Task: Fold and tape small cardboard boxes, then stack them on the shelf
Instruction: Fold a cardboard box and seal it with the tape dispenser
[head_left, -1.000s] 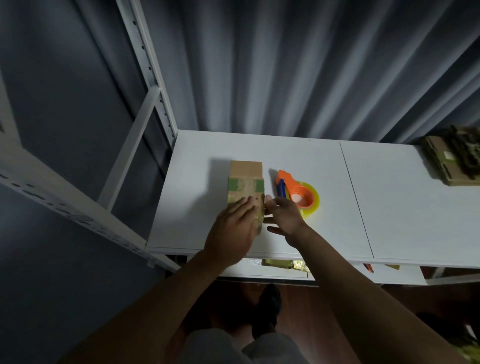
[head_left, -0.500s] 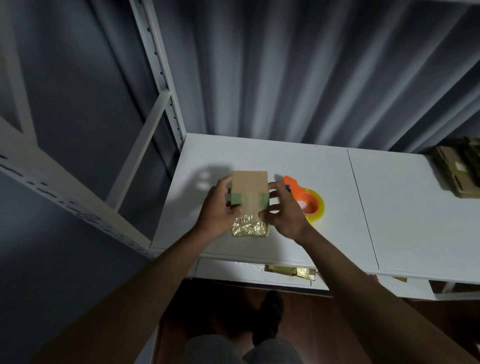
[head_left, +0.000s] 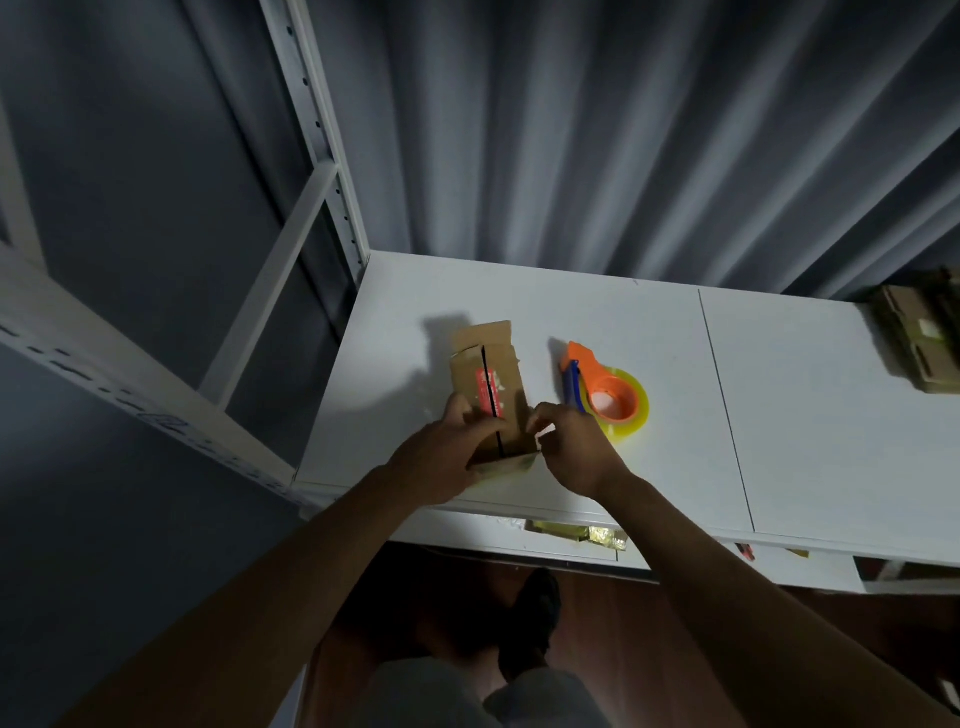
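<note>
cardboard fills my grip: the small cardboard box (head_left: 488, 395) sits between my two hands on the white shelf board (head_left: 597, 312), its near end at my fingers and its far end pointing away from them toward the grey curtain (head_left: 571, 130). my left hand (head_left: 441, 457) curls round the box's near left side, thumb up on its top face, where a dark seam runs lengthwise across a red label. my right hand (head_left: 574, 449) pinches the near right corner with bent fingers. a bit of shiny gold material shows at the box's near edge, just under my knuckles.

just beyond my right fingers, a little to their right, lies the orange tape dispenser (head_left: 605, 389) with its yellowish roll, close to the box but not touching it. far off to the right of my fingers, at the shelf's edge, lie more cardboard boxes (head_left: 919, 338), dim and hard to count. left of my left fingers stands the white shelf upright (head_left: 311, 130).
</note>
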